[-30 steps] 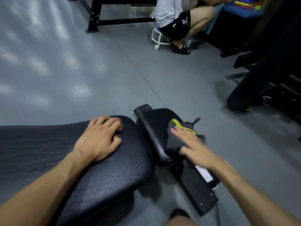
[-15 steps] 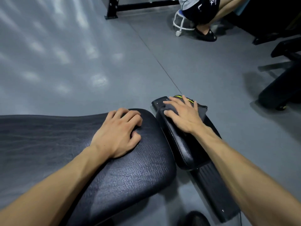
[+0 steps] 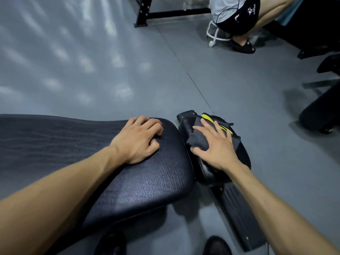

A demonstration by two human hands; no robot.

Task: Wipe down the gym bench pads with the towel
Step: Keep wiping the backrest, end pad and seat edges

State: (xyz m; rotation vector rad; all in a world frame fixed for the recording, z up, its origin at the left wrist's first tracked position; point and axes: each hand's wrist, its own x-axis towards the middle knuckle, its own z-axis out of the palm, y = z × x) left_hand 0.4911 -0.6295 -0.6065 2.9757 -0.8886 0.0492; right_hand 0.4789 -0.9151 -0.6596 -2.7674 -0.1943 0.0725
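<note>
Head view was taken looking down on the bench. The left hand [image 3: 137, 138] was laid on the end of the long pad [image 3: 88, 153], fingers loosely bent and grasping nothing, probably to brace the body. The right hand [image 3: 214, 144] was spread flat on the towel [image 3: 197, 138], fingers fairly straight, pressing rather than clenching it, so that the cloth could be rubbed over the small pad [image 3: 206, 172] at the bench's far end. The towel was seen as a crumpled dark grey cloth with a yellow-striped edge, bunched under the palm.
</note>
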